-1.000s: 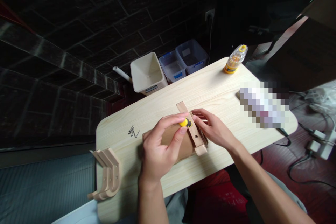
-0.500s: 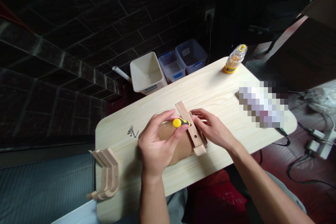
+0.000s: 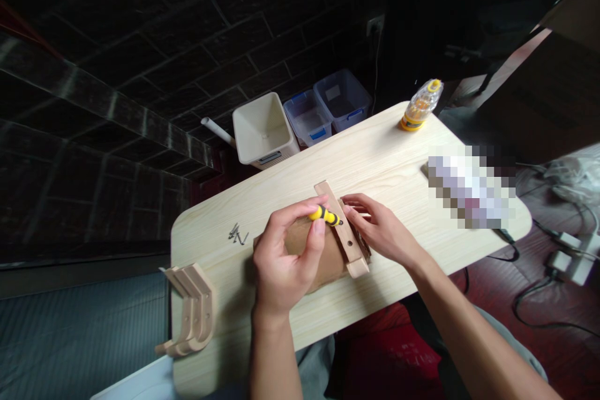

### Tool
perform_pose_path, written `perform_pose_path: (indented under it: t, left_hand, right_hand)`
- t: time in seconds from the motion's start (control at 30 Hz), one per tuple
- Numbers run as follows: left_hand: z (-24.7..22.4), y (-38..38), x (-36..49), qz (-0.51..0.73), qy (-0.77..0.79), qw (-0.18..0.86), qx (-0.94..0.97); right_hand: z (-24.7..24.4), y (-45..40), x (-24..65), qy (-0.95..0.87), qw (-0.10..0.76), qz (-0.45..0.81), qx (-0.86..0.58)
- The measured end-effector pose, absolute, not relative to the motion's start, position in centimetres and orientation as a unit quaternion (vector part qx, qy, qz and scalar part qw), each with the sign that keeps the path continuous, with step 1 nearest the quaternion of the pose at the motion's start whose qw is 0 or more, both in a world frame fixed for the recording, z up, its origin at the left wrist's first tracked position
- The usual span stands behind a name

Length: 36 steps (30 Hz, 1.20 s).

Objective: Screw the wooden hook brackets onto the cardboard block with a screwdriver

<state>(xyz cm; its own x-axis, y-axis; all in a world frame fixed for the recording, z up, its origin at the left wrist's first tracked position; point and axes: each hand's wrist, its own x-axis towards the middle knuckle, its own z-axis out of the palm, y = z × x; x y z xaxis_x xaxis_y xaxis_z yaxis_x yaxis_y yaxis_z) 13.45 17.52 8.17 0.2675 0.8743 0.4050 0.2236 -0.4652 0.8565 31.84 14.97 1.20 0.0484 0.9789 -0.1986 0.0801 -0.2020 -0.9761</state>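
Note:
My left hand (image 3: pixel 290 250) pinches the handle of a yellow and black screwdriver (image 3: pixel 324 215) between thumb and forefinger. Its tip meets the upper hole of a light wooden bar (image 3: pixel 334 203); a second dark hole shows lower down the bar. My right hand (image 3: pixel 379 228) grips the far side of the wooden piece, its fingertips partly hidden behind it. Under the bar and my left hand lies a brown block (image 3: pixel 325 265), which looks like cardboard. Several loose screws (image 3: pixel 238 234) lie on the table to the left of my left hand.
Curved wooden pieces (image 3: pixel 194 309) stand at the left end of the table (image 3: pixel 375 162). An oil bottle (image 3: pixel 419 106) is near the far edge, and a blurred-out object (image 3: pixel 469 187) lies at the right. Behind the table stand a white bin (image 3: pixel 262 128) and two clear boxes (image 3: pixel 307 117).
My left fingers have shifted around the screwdriver handle, and more of the handle now shows. The wooden bar and my right hand stay in nearly the same place.

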Motion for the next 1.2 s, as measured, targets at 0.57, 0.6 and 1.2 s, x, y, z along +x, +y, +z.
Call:
perform_pose_path:
  t: [0.57, 0.6, 1.2]
  left_hand:
    - [7.97, 17.99, 13.42, 0.495, 0.364, 0.404, 0.678]
    - [8.04, 17.90, 13.32, 0.486, 0.364, 0.409, 0.682]
    - [8.30, 18.31, 13.04, 0.484, 0.363, 0.314, 0.731]
  right_hand:
    - [1.23, 14.95, 31.89, -0.448, 0.434, 0.523, -0.581]
    - [1.28, 14.92, 31.88, -0.448, 0.434, 0.523, -0.581]
    - [1.38, 14.98, 31.85, -0.449, 0.431, 0.520, -0.585]
